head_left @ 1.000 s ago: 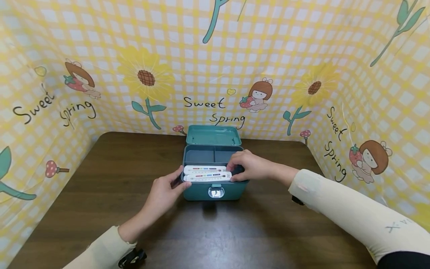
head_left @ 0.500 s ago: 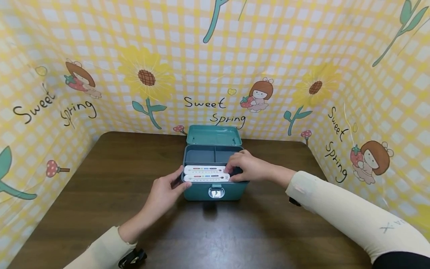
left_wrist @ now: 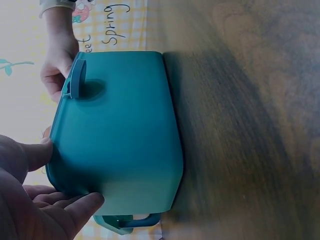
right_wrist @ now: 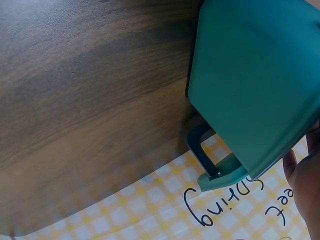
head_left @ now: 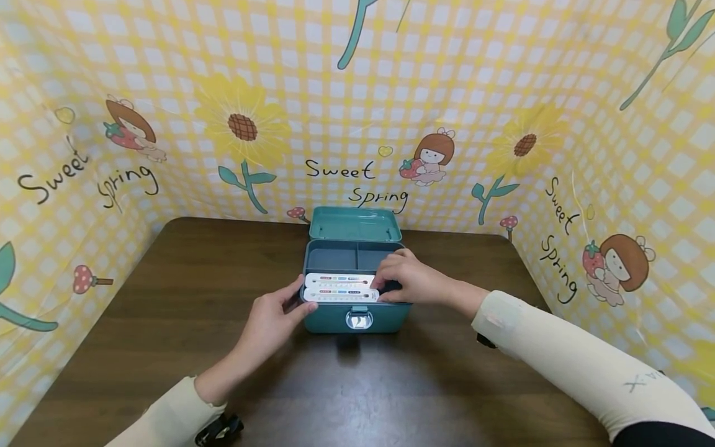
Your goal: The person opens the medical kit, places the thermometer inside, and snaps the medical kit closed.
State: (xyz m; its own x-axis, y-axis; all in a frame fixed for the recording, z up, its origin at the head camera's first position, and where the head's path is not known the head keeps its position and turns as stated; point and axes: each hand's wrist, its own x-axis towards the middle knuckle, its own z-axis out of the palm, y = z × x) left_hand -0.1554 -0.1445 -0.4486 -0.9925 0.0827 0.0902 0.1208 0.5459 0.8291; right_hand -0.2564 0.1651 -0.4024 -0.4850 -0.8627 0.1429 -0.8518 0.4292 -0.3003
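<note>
A teal lidded box (head_left: pixel 329 318) stands on the table, its lid (head_left: pixel 355 223) raised at the back. Across the front of its top lie two white strip thermometers (head_left: pixel 341 296), side by side, printed with coloured marks and a scale. My right hand (head_left: pixel 413 279) has curled fingers at their right ends and pinches the front one; its fingertips are partly hidden. At the box's front left corner, my left hand (head_left: pixel 274 316) rests its thumb on the front rim. In the left wrist view, its nearly straight fingers (left_wrist: pixel 85 207) touch the box's side.
Behind the thermometers is a grey divided tray (head_left: pixel 333 259). A metal latch (head_left: pixel 359 320) sits on the box's front, and a teal handle (right_wrist: pixel 202 150) shows in the right wrist view. The brown wooden table (head_left: pixel 223 261) is enclosed by yellow checked cloth (head_left: pixel 313 124).
The front thermometer has shifted slightly left and levelled from a tilt, now parallel to the rear one. My right hand has moved a little left with it. My left hand has stayed put.
</note>
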